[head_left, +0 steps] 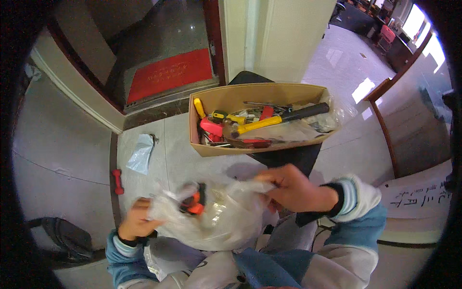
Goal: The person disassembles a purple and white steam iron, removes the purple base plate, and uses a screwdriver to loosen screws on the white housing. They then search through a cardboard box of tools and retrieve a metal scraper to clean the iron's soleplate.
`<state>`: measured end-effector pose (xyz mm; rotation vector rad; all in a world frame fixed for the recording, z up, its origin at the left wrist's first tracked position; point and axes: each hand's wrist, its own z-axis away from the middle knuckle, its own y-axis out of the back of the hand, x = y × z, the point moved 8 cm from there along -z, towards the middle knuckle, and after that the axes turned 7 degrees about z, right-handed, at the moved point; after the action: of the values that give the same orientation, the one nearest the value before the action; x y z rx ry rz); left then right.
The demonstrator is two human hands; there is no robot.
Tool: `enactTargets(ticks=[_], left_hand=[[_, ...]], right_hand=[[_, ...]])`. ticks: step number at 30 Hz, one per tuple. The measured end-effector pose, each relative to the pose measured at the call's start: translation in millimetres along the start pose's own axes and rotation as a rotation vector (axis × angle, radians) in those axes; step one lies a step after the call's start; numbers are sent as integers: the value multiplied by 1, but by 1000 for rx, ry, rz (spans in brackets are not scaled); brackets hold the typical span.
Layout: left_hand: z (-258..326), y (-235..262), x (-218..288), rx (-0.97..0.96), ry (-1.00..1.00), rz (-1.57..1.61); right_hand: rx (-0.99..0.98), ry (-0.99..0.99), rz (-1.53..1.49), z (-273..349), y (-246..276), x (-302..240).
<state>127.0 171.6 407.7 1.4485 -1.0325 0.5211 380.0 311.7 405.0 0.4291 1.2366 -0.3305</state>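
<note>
The person wears a jacket with blue and white sleeves, and a thin, see-through plastic bag is held up between the two hands, just above the lap. The left hand has its fingers closed on the left edge of the bag, though that hand is blurry, so I can't tell just how each finger sits. The right hand pinches the right edge of the bag between thumb and fingers. An orange and black thing shows at the left part of the bag, too blurry to name. Past the bag, a long tan box sits on a black seat. The box is full of tools. A hammer with a yellow and black handle lies across the top, its black end to the right. Near the left end are a yellow handle and a red tool. On the floor to the left lie a small red dumbbell and a pale plastic packet. Farther off, a red mat lies in a doorway, and far away at the top right is a pink chair.
</note>
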Motion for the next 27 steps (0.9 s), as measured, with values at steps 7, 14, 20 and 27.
enactTargets(ticks=[7, 14, 20, 27], left_hand=[[3, -207, -170, -377, 246, 99], [1, -294, -285, -294, 243, -141], [14, -322, -329, -157, 318, -101], [-18, -286, -281, -479, 433, -182]], right_hand=[[-136, 105, 860, -6, -16, 189], [-379, 197, 1239, -29, -47, 350], [-404, 178, 1305, -56, -58, 401], [-221, 196, 1202, -47, -35, 216]])
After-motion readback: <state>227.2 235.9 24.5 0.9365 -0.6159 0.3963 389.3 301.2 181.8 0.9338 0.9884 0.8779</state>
